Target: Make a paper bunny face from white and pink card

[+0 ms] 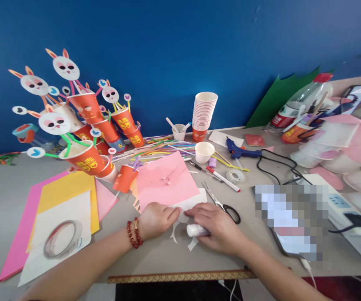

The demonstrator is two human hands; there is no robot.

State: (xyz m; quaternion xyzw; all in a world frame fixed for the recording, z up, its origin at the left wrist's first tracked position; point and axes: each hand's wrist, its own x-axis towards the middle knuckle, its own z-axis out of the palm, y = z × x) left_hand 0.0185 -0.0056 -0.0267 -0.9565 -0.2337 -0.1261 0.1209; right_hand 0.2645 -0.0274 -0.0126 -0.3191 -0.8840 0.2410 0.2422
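Observation:
My left hand (157,220), with a red bead bracelet at its wrist, has its fingers curled and its fingertips pressed on a small white paper piece (183,215). My right hand (216,228) is closed around a white glue stick (196,230), while its forefinger reaches to the same paper piece. White paper scraps (193,243) lie below the hands. Behind them, a pink paper sheet (164,179) overlaps a white sheet (203,195). Black-handled scissors (221,204) lie partly spread beyond my right hand. What is under my fingertips is partly hidden.
Red paper cups (85,159) with rabbit faces stand at left, near coloured paper (52,190) and a tape roll (60,238). A cup stack (204,110), a blue glue gun (241,150) and a marker (223,179) are behind. At right lie a blurred-out device (290,221) and a power strip (334,200).

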